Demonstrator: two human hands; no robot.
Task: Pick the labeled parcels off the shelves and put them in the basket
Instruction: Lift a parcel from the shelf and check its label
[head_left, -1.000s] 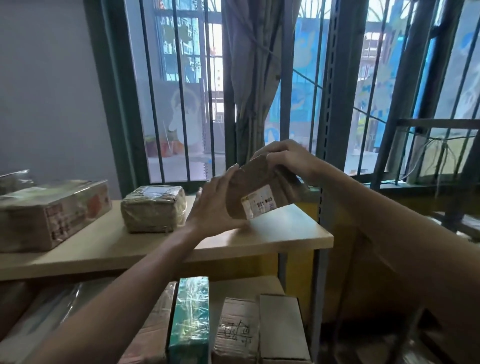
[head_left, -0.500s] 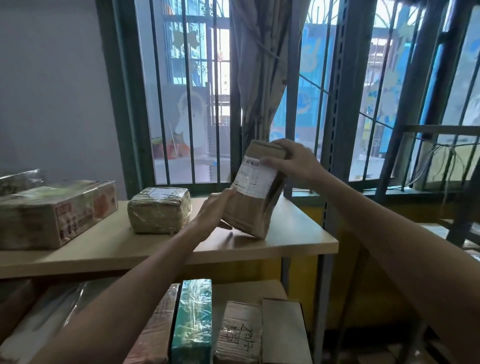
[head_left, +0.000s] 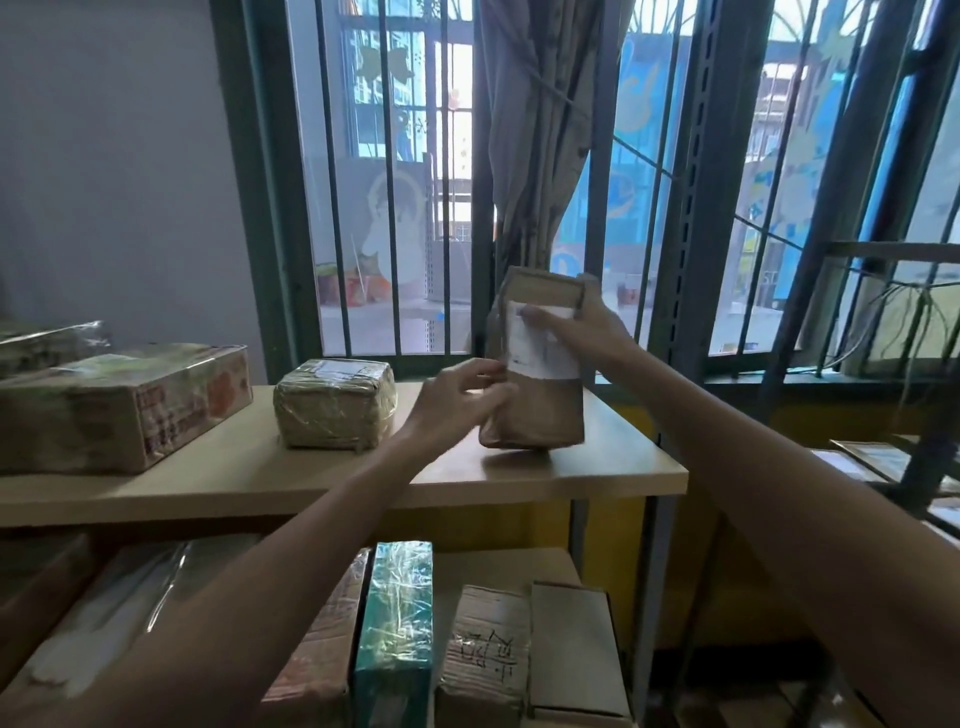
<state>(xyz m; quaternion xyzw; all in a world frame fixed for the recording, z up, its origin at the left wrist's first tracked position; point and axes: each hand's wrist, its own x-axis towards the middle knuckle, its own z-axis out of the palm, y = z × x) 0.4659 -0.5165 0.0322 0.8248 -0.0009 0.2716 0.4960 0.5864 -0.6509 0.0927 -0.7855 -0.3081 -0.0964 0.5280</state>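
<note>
A brown paper parcel (head_left: 540, 410) stands upright on the right end of the top wooden shelf (head_left: 597, 467), its white label (head_left: 545, 358) facing me. My right hand (head_left: 587, 327) grips the parcel's upper right corner, fingers laid across the label. At the parcel's left edge is my left hand (head_left: 457, 400), fingers curled against it and blurred. No basket is in view.
A small plastic-wrapped parcel (head_left: 335, 402) and a long taped box (head_left: 119, 410) sit further left on the same shelf. Below stand a green parcel (head_left: 397, 623), a brown parcel with handwriting (head_left: 485, 649) and a white box (head_left: 571, 649). A barred window and a metal shelf post (head_left: 691, 208) rise behind.
The parcel was held tilted above the shelf; it has turned upright and now stands on the shelf. My left hand slid from under it to its left edge.
</note>
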